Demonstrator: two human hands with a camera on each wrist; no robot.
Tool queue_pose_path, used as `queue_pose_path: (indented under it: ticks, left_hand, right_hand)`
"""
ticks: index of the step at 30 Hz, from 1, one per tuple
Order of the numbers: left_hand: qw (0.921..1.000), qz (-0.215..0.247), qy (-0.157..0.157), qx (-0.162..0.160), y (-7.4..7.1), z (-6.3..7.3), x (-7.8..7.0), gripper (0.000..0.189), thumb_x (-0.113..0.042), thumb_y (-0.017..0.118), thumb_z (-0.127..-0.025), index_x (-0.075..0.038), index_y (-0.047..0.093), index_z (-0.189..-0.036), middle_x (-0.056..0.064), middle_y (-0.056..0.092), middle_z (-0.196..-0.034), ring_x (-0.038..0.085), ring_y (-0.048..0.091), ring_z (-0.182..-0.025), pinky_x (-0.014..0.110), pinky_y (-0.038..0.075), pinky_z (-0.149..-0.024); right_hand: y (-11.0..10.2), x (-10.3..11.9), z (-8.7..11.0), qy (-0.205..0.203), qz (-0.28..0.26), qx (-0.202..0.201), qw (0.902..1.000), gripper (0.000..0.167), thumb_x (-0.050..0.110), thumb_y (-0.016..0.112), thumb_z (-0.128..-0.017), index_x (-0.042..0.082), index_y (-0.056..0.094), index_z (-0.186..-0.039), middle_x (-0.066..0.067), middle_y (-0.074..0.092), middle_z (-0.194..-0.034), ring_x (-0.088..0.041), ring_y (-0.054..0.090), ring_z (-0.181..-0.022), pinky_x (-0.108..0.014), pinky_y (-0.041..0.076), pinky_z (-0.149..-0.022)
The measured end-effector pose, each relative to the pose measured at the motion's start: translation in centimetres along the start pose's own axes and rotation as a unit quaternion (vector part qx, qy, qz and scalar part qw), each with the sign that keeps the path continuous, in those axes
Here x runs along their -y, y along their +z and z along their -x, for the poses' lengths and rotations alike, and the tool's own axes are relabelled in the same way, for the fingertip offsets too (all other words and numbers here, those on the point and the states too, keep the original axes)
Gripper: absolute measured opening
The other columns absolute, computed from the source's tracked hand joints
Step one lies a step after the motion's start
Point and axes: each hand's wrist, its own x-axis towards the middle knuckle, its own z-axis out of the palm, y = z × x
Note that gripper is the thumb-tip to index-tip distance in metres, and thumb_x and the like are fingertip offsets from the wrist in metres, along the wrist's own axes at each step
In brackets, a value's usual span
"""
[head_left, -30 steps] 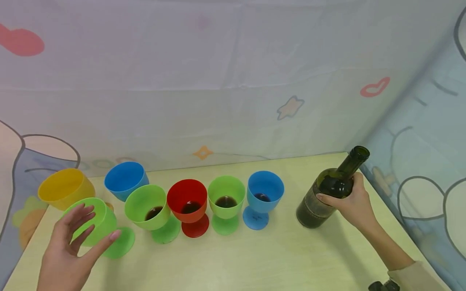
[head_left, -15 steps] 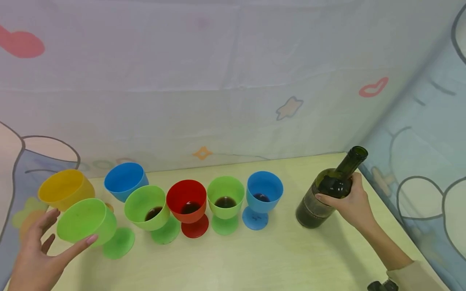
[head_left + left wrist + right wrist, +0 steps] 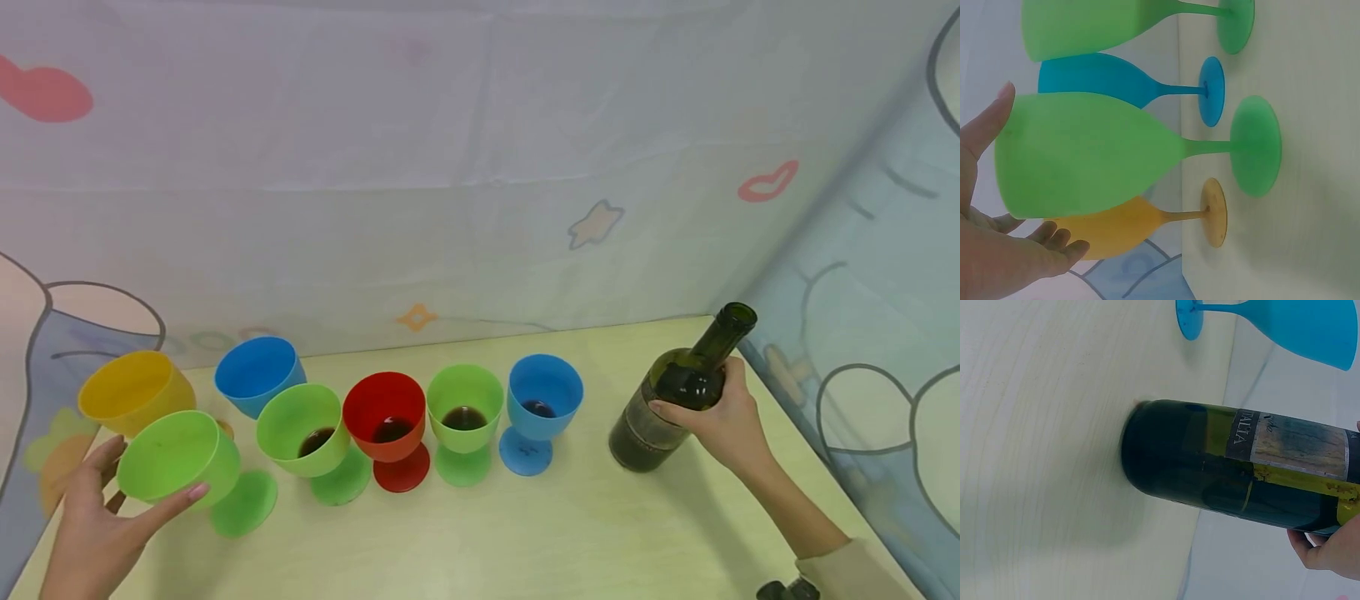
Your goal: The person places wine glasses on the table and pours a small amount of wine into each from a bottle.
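My left hand [image 3: 97, 517] is spread around the bowl of a green goblet [image 3: 176, 457] at the near left. In the left wrist view its thumb [image 3: 997, 115] lies by the rim and the other fingers are at the opposite side; firm contact cannot be told. The goblet [image 3: 1085, 153] stands on its foot. At the right, my right hand [image 3: 720, 417] grips a dark green wine bottle [image 3: 648, 425] by its upper body. The right wrist view shows the bottle's base [image 3: 1154, 447] at the table and its label.
In a row stand a green goblet [image 3: 281, 433], a red goblet [image 3: 367, 400], another green goblet [image 3: 450, 383] and a blue goblet [image 3: 525, 383], all with dark liquid. Behind at left are a yellow goblet [image 3: 142, 400] and a blue goblet [image 3: 255, 379]. A printed cloth [image 3: 465, 250] hangs behind.
My left hand has moved left from above the near green goblet, then closer in around its bowl. The goblets, the wine bottle and my right hand stay in place.
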Motion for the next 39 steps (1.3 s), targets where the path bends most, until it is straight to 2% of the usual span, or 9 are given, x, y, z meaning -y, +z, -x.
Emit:
queue_pose_path:
  ticks: [8,12,16,19,21,27,33,36,39]
  left_hand:
    - [0.9991,0.022,-0.033,0.017,0.8,-1.5,3.1,0.112,-0.037,0.075,-0.073,-0.014,-0.006,-0.146,0.023,0.003,-0.147,0.043,0.019,-0.12,0.067,0.021,-0.094]
    - [0.9968,0.022,-0.074,0.018,1.0,-1.4,2.6,0.111,-0.04,0.074,-0.074,-0.011,-0.006,-0.146,0.022,0.001,-0.148,0.043,0.022,-0.119,0.063,0.026,-0.095]
    - [0.9962,0.011,-0.086,0.009,1.0,-0.9,1.7,0.107,-0.04,0.073,-0.075,-0.011,-0.001,-0.147,0.021,0.01,-0.146,0.037,0.027,-0.115,0.034,0.04,-0.094]
    - [0.9964,0.005,-0.084,0.004,1.0,-0.5,1.3,0.105,-0.04,0.072,-0.076,-0.012,0.0,-0.147,0.021,0.013,-0.145,0.035,0.029,-0.113,0.026,0.041,-0.088]
    - [0.9957,0.003,-0.093,0.001,1.0,-0.3,0.9,0.104,-0.04,0.071,-0.076,-0.011,0.0,-0.147,0.02,0.013,-0.145,0.035,0.029,-0.114,0.027,0.04,-0.091]
    - [0.9913,0.025,-0.129,0.007,0.8,0.5,-1.6,0.102,-0.037,0.068,-0.081,-0.005,-0.004,-0.145,0.024,0.004,-0.147,0.042,0.024,-0.118,0.058,0.028,-0.097]
    - [0.9913,0.026,-0.128,0.014,0.5,1.4,-3.0,0.099,-0.035,0.066,-0.083,-0.005,-0.005,-0.145,0.024,0.005,-0.147,0.042,0.025,-0.118,0.056,0.025,-0.099]
    - [0.9938,0.027,-0.106,0.015,0.5,1.8,-2.8,0.097,-0.033,0.067,-0.082,-0.008,-0.002,-0.146,0.021,0.01,-0.144,0.034,0.028,-0.113,0.027,0.033,-0.097]
    - [0.9962,0.031,-0.08,0.012,0.6,2.3,-2.8,0.094,-0.028,0.069,-0.082,-0.011,0.001,-0.146,0.019,0.015,-0.14,0.024,0.032,-0.106,0.008,0.033,-0.076]
  right_hand:
    - [0.0,0.0,0.0,0.003,0.0,-0.002,1.0,0.08,0.026,0.075,-0.075,0.0,0.021,-0.127,-0.027,0.042,-0.119,-0.045,0.046,-0.105,-0.054,0.04,-0.079]
    - [0.0,-0.1,0.0,0.002,-0.001,-0.001,1.0,0.08,0.026,0.076,-0.075,0.0,0.021,-0.127,-0.027,0.042,-0.119,-0.045,0.046,-0.105,-0.054,0.04,-0.079]
    - [0.0,-0.1,0.0,0.002,-0.001,-0.001,1.0,0.08,0.026,0.076,-0.075,0.0,0.021,-0.127,-0.027,0.043,-0.119,-0.045,0.047,-0.104,-0.053,0.041,-0.078]
    - [0.0,-0.1,0.0,0.001,-0.001,0.0,1.0,0.079,0.026,0.076,-0.075,0.0,0.022,-0.127,-0.027,0.043,-0.118,-0.044,0.047,-0.104,-0.053,0.041,-0.078]
    - [0.0,-0.1,0.0,0.001,0.0,0.0,1.0,0.079,0.026,0.075,-0.075,0.0,0.022,-0.127,-0.027,0.043,-0.118,-0.044,0.047,-0.104,-0.053,0.041,-0.078]
    - [0.0,-0.1,-0.1,0.002,-0.001,0.0,1.0,0.079,0.026,0.075,-0.075,0.0,0.022,-0.127,-0.027,0.043,-0.118,-0.044,0.047,-0.104,-0.053,0.041,-0.078]
    - [0.0,-0.1,-0.1,0.006,-0.003,0.002,1.0,0.08,0.025,0.076,-0.075,0.0,0.021,-0.127,-0.028,0.042,-0.119,-0.044,0.046,-0.105,-0.052,0.04,-0.079]
    - [0.0,0.0,-0.1,0.009,-0.003,0.001,0.9999,0.08,0.025,0.076,-0.075,-0.001,0.021,-0.127,-0.028,0.042,-0.119,-0.045,0.046,-0.105,-0.053,0.04,-0.079]
    - [0.0,0.1,-0.1,0.011,-0.003,0.0,0.9999,0.08,0.025,0.076,-0.074,-0.001,0.022,-0.127,-0.028,0.041,-0.119,-0.045,0.046,-0.106,-0.053,0.04,-0.079]
